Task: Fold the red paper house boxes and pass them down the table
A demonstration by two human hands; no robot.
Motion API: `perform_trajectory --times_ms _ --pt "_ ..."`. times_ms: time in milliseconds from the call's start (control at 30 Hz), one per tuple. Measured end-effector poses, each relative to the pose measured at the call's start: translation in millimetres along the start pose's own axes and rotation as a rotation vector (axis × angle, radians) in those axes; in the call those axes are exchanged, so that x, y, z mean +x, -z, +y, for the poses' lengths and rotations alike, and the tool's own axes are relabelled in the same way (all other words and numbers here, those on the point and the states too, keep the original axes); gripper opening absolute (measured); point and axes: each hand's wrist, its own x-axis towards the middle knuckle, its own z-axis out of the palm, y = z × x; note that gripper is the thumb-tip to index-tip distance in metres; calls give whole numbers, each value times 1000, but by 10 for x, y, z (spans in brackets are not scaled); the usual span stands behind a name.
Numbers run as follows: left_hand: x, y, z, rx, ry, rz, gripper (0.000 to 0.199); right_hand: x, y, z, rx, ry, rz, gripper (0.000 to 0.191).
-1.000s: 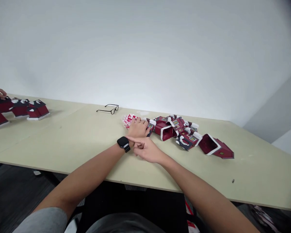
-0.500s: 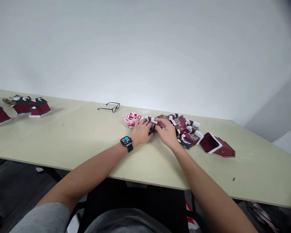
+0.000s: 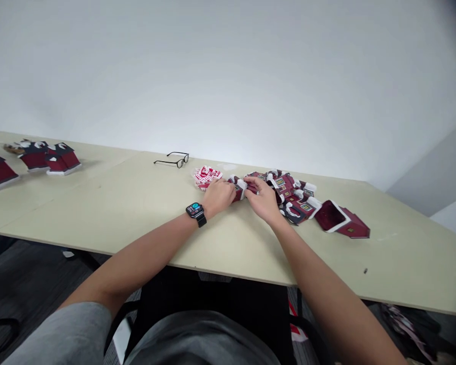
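My left hand [image 3: 219,196], with a black smartwatch [image 3: 196,212] on its wrist, is closed around a small maroon house-shaped box [image 3: 239,187] with white snow-like trim. Its fingers hide the box's left part. My right hand [image 3: 264,200] is just to the right, thumb and fingers bent around a maroon house-shaped piece [image 3: 253,187] close to the open end of the first one. Whether these two parts are joined, I cannot tell. Beside my left hand lies a bundle of red-and-white striped strips [image 3: 206,176].
To the right lies a pile of maroon house boxes [image 3: 285,186], with one box [image 3: 347,223] on its side, opening facing left. Black eyeglasses [image 3: 179,161] rest near the wall. More dark-roofed houses [image 3: 63,159] stand far left. A small dark bit [image 3: 365,271] lies near the front edge.
My left hand has curled tighter and turned the small house box, so its white-trimmed end now shows toward the right. My right hand has drawn slightly away from it. The view has tilted slightly.
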Motion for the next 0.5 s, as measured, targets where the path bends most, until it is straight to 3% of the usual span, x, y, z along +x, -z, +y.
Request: perform_trajectory --times_ms 100,200,367,500 --pt "-23 13 -16 -3 30 34 40 1 -1 14 -2 5 -4 47" --pt "-59 75 0 57 84 54 53 9 -6 48 10 22 6 47" --pt "-110 298 67 80 193 -160 53 14 -17 59 22 1 5 48" --pt "-130 388 85 103 152 -193 44 15 -18 50 23 -5 5 49"
